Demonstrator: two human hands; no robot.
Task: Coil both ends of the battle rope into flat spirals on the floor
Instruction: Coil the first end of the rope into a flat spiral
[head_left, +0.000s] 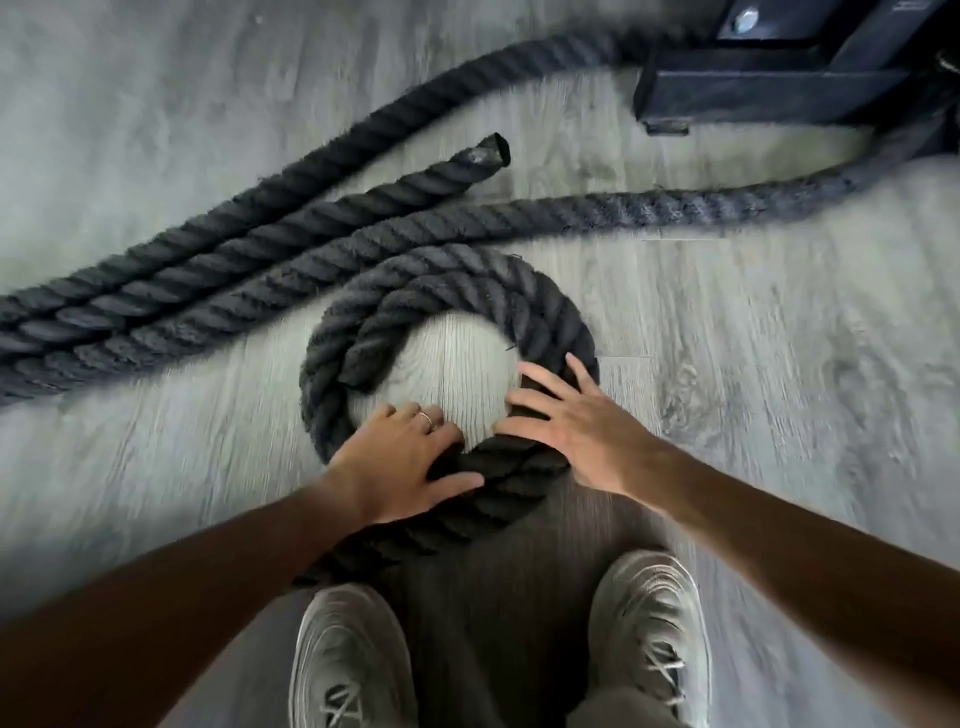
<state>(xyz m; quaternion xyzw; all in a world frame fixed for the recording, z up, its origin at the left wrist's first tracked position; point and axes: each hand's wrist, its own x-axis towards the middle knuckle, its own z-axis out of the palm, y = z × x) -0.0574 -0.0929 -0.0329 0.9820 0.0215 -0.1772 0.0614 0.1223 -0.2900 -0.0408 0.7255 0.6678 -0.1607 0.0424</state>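
A thick black battle rope (519, 213) lies on the grey wood-look floor. One end is bent into a loose ring (545, 306) with bare floor in its middle, its tip (358, 371) curled inside at the left. My left hand (402, 462) presses flat on the near left of the ring, a ring on one finger. My right hand (566, 421) lies spread on the near right of it. The rope runs on from under my hands toward my feet. The other capped end (491, 150) lies straight, farther away.
A black metal frame base (769, 88) with a bolt stands at the far right, and the rope runs behind it. Two long strands stretch off to the left edge. My two grey shoes (649, 629) are at the bottom.
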